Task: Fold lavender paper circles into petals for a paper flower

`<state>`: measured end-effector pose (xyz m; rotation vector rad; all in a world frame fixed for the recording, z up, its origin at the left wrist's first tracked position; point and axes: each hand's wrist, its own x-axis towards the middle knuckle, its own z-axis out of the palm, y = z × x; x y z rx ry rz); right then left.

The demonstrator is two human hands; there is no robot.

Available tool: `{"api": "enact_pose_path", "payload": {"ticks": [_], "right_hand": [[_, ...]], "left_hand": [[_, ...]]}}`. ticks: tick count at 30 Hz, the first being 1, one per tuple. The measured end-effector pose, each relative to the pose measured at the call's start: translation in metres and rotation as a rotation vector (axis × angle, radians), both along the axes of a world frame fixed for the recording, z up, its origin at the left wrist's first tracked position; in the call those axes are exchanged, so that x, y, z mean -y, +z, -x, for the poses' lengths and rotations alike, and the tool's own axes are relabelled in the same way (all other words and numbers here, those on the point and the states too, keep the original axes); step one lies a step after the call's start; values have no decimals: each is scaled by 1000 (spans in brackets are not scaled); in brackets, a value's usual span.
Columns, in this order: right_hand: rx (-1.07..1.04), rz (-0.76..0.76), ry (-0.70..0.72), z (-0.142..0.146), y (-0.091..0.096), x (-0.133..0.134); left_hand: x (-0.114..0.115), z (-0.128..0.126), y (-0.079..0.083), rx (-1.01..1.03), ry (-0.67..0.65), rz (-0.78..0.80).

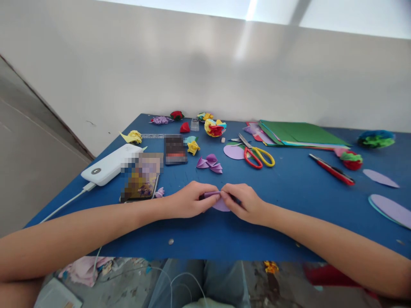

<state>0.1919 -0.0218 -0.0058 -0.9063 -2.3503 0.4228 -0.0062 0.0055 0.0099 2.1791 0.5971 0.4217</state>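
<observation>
My left hand (192, 199) and my right hand (243, 201) meet near the front middle of the blue table (289, 222). Both pinch a small purple paper piece (218, 202) that lies folded between their fingertips, low over the table top. Just beyond the hands lie several folded purple paper petals (210, 163). A purple paper circle (234, 152) and scissors (257, 155) with red and yellow handles lie further back.
A phone (141, 182), a white power bank (111, 164) with cable and a dark card (175, 149) lie at the left. A stack of coloured paper sheets (298, 133), a red utility knife (332, 169), purple cut-outs (390, 208) and crumpled paper flowers (215, 127) lie around.
</observation>
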Motion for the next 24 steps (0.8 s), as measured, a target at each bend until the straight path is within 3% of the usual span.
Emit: {"api": "enact_pose_path", "payload": {"ticks": [10,14,19,24], "right_hand": [[-7,174,-29,-1,0,-5],[-48,238,-71,1,0,-5],[-108,182,-182,3,-2,-3],[-123,123,-220,3,-1,-2]], "left_hand": [[-1,-1,-5,30,72,-21],[0,-1,-7,103,179,0],[2,-1,-4,212,362,-226],[3,-1,-4,282,400,-477]]}}
